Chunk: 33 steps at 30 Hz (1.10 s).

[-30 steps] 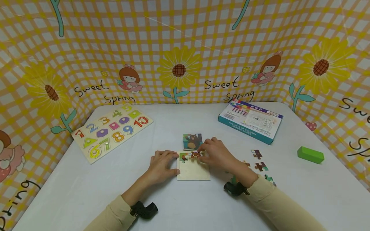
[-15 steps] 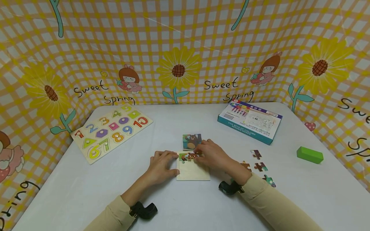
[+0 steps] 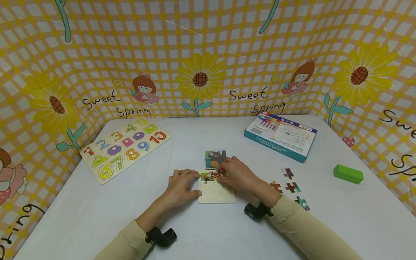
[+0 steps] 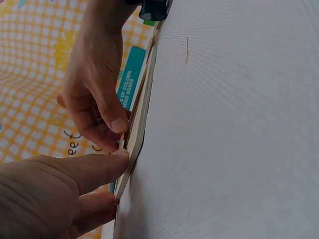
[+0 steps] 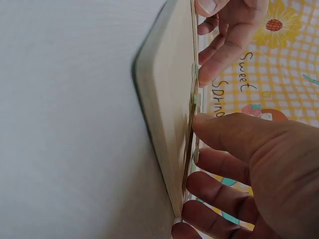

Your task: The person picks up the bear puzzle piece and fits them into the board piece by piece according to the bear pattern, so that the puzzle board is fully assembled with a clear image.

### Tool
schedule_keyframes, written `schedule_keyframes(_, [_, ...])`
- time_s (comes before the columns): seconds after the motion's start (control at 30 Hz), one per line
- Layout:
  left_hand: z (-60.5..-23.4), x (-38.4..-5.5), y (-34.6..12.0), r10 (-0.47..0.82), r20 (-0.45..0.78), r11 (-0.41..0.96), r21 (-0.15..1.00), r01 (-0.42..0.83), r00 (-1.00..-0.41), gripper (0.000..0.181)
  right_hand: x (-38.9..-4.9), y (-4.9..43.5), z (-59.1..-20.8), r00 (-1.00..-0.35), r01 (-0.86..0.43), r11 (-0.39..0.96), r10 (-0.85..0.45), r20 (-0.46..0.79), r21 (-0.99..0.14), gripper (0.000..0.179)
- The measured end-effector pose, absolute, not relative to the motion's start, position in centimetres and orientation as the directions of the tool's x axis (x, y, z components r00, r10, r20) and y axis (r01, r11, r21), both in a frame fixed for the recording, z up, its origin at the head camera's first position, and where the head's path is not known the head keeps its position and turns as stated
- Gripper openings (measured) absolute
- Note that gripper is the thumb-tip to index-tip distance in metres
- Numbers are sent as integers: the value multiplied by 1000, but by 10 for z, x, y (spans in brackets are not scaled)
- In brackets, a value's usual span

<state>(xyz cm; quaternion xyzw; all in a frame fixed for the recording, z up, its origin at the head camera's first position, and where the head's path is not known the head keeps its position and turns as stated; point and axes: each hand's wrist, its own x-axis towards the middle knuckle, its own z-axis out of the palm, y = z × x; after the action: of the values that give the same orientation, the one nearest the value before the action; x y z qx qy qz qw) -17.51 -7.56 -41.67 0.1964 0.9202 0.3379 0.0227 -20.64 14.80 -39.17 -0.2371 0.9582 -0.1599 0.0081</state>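
A small wooden puzzle board [image 3: 216,194] lies in the middle of the table, a green-edged puzzle piece [image 3: 204,177] in its far left corner. Along the board's left edge rest the thumb and fingertips of my left hand [image 3: 182,187]. My right hand [image 3: 238,174] pinches a brown bear-face puzzle piece [image 3: 214,176] at the board's far side, right beside the corner piece. In the right wrist view, the thumb [image 5: 219,130] sits on top at the board, with the other fingers behind its edge. My right fingers partly cover the board's far right corner.
Just beyond the board lies a bear picture card [image 3: 212,159]. Several loose puzzle pieces [image 3: 293,187] are scattered at right, some near my right forearm. A number board [image 3: 125,150] stands at back left, a teal box [image 3: 281,136] at back right, a green block [image 3: 348,174] far right.
My right hand has moved slightly left with the bear-face piece, bringing it up against the corner piece. Over the last half second it has barely shifted. The left hand stays in place.
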Motion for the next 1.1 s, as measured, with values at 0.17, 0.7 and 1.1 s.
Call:
schedule_keyframes(0.17, [-418,-175,-76,381,100,692,629,355,-919,47,-206,148,-393,-885,-457,831,-461,69,-317,20])
schedule_keyframes(0.7, [-417,-184,-71,356,146,665,654,360,-923,42,-207,148,-393,-886,-454,830,-460,62,-323,18])
schedule_keyframes(1.1, [-421,-200,-53,340,159,641,682,352,-927,28,-207,149,-392,-885,-457,830,-462,65,-320,18])
